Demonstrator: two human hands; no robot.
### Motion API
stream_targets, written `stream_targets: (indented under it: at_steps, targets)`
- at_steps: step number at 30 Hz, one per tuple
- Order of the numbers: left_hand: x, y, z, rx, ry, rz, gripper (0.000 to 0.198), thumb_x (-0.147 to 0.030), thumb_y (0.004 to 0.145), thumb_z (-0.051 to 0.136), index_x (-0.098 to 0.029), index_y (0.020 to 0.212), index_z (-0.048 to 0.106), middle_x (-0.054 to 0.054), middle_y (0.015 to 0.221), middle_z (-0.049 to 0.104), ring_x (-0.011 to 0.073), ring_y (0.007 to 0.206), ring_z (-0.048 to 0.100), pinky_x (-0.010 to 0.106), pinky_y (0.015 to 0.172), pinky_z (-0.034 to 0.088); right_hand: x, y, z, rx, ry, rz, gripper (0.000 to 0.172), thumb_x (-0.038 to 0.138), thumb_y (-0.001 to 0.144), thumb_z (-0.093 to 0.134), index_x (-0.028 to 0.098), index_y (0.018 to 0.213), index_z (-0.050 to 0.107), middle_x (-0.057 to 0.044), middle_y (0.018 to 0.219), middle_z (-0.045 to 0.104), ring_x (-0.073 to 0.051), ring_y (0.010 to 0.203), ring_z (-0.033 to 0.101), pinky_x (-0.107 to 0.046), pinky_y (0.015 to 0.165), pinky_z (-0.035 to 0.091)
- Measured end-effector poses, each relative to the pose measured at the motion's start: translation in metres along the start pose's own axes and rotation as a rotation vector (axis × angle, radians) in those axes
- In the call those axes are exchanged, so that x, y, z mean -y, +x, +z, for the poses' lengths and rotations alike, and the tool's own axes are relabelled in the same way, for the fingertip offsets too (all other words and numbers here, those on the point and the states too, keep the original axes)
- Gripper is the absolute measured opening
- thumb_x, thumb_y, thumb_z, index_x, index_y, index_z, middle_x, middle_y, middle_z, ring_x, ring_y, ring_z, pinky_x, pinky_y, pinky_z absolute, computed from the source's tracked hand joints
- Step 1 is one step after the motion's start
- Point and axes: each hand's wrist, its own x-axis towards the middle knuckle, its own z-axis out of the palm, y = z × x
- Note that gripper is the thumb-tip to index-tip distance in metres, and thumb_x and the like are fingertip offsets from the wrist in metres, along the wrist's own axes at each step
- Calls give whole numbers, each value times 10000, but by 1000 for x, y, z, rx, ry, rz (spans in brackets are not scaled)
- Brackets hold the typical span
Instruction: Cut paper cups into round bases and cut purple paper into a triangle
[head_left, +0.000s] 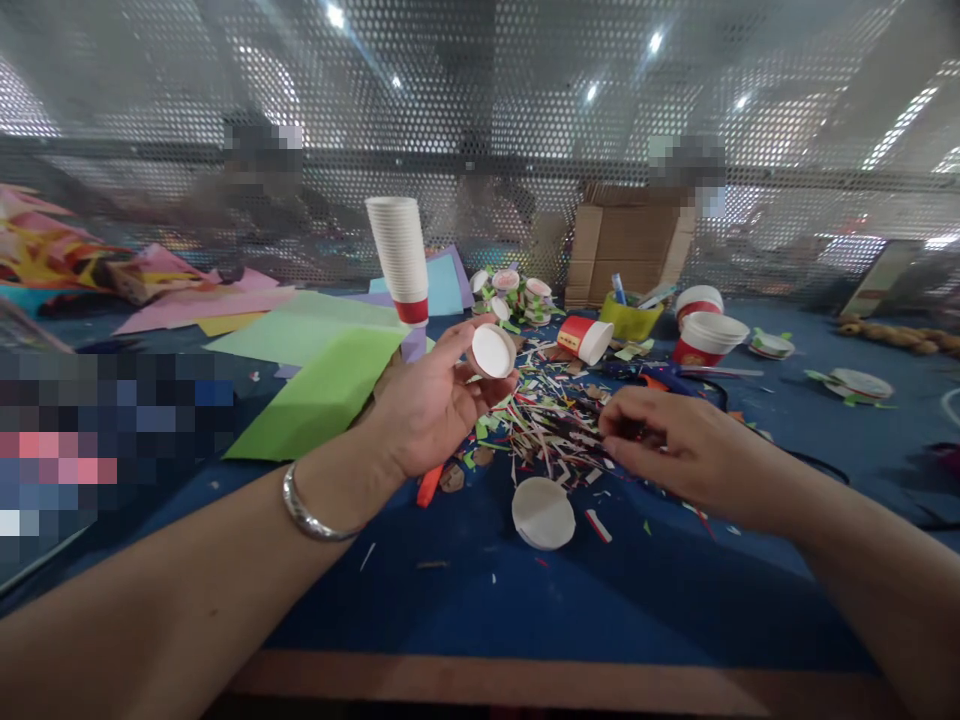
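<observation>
My left hand (431,415), with a silver bangle on its wrist, holds a small round white paper cup bottom (493,351) by its rim between thumb and fingers. Its shallow hollow side faces me. My right hand (675,445) is over the right side of a heap of paper scraps (551,425), fingers curled and thumb close to them. Something dark lies by those fingertips; I cannot make out what they grip. Between the hands, nearer to me, a white paper disc (544,513) lies flat on the blue table (480,610). An orange-red tool handle (430,486) shows below my left hand.
A tall stack of paper cups (397,250) stands behind green paper sheets (319,400). One red-and-white cup (585,340) lies on its side near a yellow-green container (631,318). Cut cups (709,338), a blue glue gun (671,378) and small leafy paper pieces (861,383) are at right.
</observation>
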Motion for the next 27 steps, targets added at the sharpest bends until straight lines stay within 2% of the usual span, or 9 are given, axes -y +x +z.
stream_targets:
  at_steps: [3,6,10,14,17,20,23,27]
  targets:
    - [2,0,0,10,-6,-11,182,-248,1017,539,-169,1141,646,58,952,667,140,787,630,262,680,584,-2,3,-1,27,227,189,163,356,942,502,215,880,557,2,694,645,-134,543,570,-245,501,419]
    - [1,-3,3,22,-16,-32,183,-222,1004,547,-156,1132,659,63,966,674,143,793,635,265,683,597,0,4,2,3,410,277,161,330,947,481,214,845,526,46,564,574,-93,434,444,-215,434,323]
    - [-4,-6,6,40,-37,-75,199,-173,953,564,-132,1122,661,82,971,704,173,832,669,298,730,620,6,3,4,-119,581,254,224,338,940,538,201,766,502,45,627,532,-63,476,369,-206,431,251]
    - [-4,-7,4,121,-12,-101,279,-133,912,533,-117,1165,651,109,1031,718,194,863,692,340,806,622,9,0,4,-203,650,193,376,533,963,588,201,803,517,53,656,472,-62,505,326,-208,432,231]
    - [0,-9,3,206,62,-95,294,-116,901,553,-144,1177,649,101,1084,713,198,891,698,383,880,608,10,-1,4,-206,708,173,406,602,960,580,205,879,551,57,661,445,-68,512,302,-212,428,208]
    - [6,-11,2,273,181,-27,267,-123,904,627,-191,1160,654,52,1058,694,175,930,675,415,958,583,12,-2,6,-169,730,180,403,607,956,586,204,945,597,64,649,398,-73,516,298,-213,432,200]
    - [11,-13,-2,353,348,79,327,-174,882,725,-228,1196,651,32,1059,668,166,991,635,386,972,566,14,-3,7,-154,700,191,444,630,948,583,190,901,622,70,614,359,-71,503,267,-215,423,178]
    - [16,-9,-10,434,564,258,384,-235,869,768,-239,1231,640,71,1280,625,208,1153,595,343,966,539,17,-5,5,-152,709,198,481,651,937,582,178,873,646,80,562,336,-68,475,234,-219,400,156]
